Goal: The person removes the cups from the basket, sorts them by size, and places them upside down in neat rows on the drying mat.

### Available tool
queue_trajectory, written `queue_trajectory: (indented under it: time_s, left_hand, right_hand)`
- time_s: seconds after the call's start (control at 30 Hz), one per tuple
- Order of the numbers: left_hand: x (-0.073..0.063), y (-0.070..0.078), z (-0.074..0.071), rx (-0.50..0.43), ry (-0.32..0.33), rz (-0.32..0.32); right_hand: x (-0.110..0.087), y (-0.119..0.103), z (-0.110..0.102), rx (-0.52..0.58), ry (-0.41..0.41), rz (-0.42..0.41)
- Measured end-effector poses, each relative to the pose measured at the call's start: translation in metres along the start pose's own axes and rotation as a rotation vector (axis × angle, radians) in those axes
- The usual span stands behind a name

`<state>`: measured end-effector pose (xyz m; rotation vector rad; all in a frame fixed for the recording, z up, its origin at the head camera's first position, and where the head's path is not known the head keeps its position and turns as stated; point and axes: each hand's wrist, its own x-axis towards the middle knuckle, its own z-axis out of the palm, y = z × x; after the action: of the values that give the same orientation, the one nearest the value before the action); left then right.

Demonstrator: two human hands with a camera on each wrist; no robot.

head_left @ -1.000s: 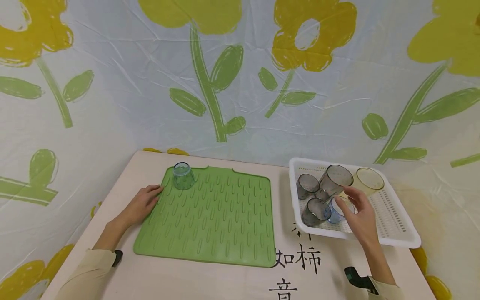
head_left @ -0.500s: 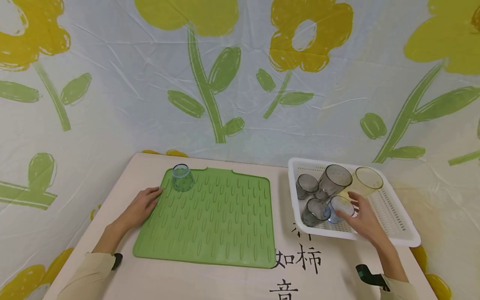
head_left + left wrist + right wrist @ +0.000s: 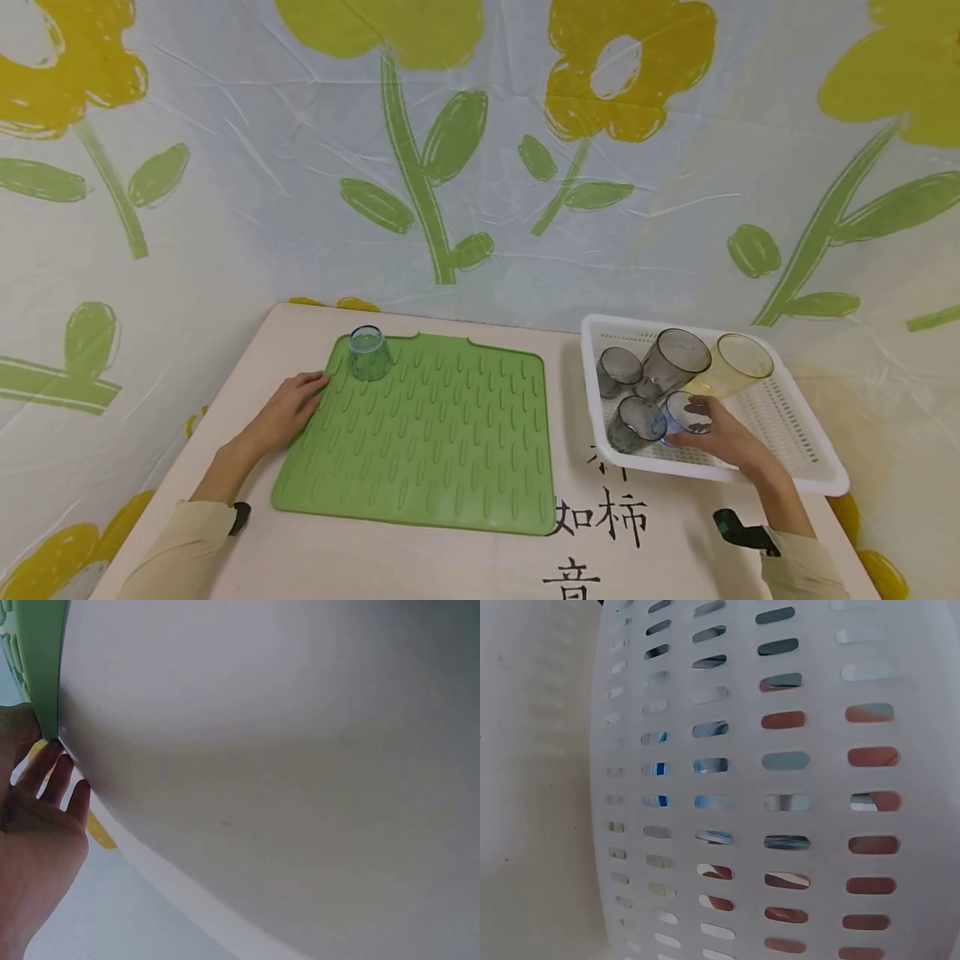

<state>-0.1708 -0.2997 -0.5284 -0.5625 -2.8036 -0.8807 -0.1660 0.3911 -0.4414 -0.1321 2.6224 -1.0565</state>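
In the white plastic basket (image 3: pixel 813 433), my right hand (image 3: pixel 723 433) grips a small clear blue glass (image 3: pixel 678 408), with the thumb at its near side and the fingers around its rim. Through the basket's slots in the right wrist view, parts of the hand (image 3: pixel 870 885) and blue glimpses of the glass (image 3: pixel 712 765) show. My left hand (image 3: pixel 288 408) rests at the left edge of the green ridged mat (image 3: pixel 442 433), its relaxed fingers touching that edge; the left wrist view shows the fingertips (image 3: pixel 52 754) right at the mat's rim.
Beside the blue glass stand smoky grey glasses, one small (image 3: pixel 618 371), one near the front (image 3: pixel 636 423), one tall (image 3: pixel 675 358), plus a yellowish glass (image 3: pixel 738 362). Another bluish glass (image 3: pixel 370 354) stands upside down on the mat's far left corner. A flowered cloth (image 3: pixel 480 167) hangs behind the table.
My right hand has lowered from above the basket onto the blue glass, and its fingers have closed around it. The left hand stays at the mat's edge.
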Motion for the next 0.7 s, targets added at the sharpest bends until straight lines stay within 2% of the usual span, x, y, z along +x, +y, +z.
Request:
queue_trajectory:
  time_s: [0.23,0.5,0.7]
  left_hand:
    - [0.002,-0.001,0.002,0.012,-0.007,0.002]
    - [-0.002,-0.004,0.003,0.02,0.015,0.007]
    - [-0.001,-0.002,0.001,0.013,0.007,0.004]
  right_hand:
    - [-0.006,-0.001,-0.006,-0.026,0.061,0.031]
    - [-0.017,0.001,-0.009,0.023,0.21,-0.006]
    - [-0.029,-0.005,-0.011,0.162,0.285,-0.07]
